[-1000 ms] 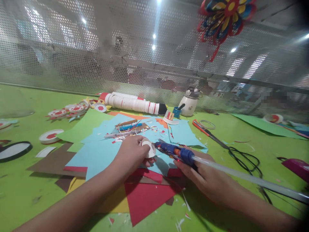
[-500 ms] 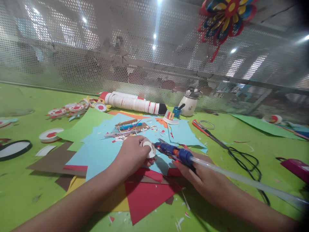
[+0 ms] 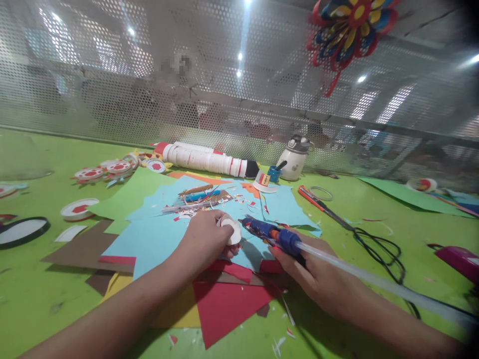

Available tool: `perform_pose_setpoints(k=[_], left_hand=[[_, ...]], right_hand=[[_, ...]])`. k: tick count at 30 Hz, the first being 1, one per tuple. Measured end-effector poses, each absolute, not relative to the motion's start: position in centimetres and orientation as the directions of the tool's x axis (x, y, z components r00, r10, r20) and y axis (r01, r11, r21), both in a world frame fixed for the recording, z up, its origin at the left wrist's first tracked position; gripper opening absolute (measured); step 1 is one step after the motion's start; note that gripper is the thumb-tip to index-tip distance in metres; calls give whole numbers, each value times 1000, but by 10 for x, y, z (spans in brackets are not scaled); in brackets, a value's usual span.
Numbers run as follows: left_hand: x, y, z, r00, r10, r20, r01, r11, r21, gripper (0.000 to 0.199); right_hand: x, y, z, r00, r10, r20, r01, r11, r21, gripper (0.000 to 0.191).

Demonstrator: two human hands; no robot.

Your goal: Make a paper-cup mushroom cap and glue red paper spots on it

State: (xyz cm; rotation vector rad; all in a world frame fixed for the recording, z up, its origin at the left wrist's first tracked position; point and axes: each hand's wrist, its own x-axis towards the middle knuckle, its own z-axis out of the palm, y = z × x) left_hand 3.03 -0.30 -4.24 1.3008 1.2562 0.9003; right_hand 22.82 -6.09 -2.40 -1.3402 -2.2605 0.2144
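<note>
Saw a big red, blue and yellow flower point(image 3: 357, 25) up high on the right. Behind the green table point(image 3: 45, 289), saw a gray wall point(image 3: 112, 99) full of holes, and bright lights point(image 3: 240, 57). Near the back, found a white bottle point(image 3: 293, 164) with a gray lid point(image 3: 298, 143), just beside a small blue pot point(image 3: 274, 174). Over to the right, spotted an orange and black tool point(image 3: 310, 196) and a pink thing point(image 3: 462, 262).

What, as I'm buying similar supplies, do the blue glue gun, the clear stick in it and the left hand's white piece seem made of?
Blue glue gun: probably hard plastic, judging by its smooth, slightly shiny body. Clear stick: likely hot-melt glue, translucent and smooth. White piece: paper or card, perhaps; its surface looks matte.
</note>
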Motion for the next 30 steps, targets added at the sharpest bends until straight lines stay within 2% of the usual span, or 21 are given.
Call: perform_pose_setpoints(k=[7,13,23,30], left_hand=[[30,-3,-39,158,975,-159,172,131,976,20],[29,-5,-39,170,978,-125,205,89,975,17],[30,-4,-41,189,976,-106,185,71,980,19],[29,-3,-40,172,976,-132,178,101,979,20]], right_hand=[[230,-63,-22,-373,865,336,797,484,-361,20],[227,-65,-27,-428,844,323,745,532,-404,14],[225,-61,-29,-433,827,359,739,554,-384,13],[230,-64,-26,-402,847,348,755,522,-397,12]])
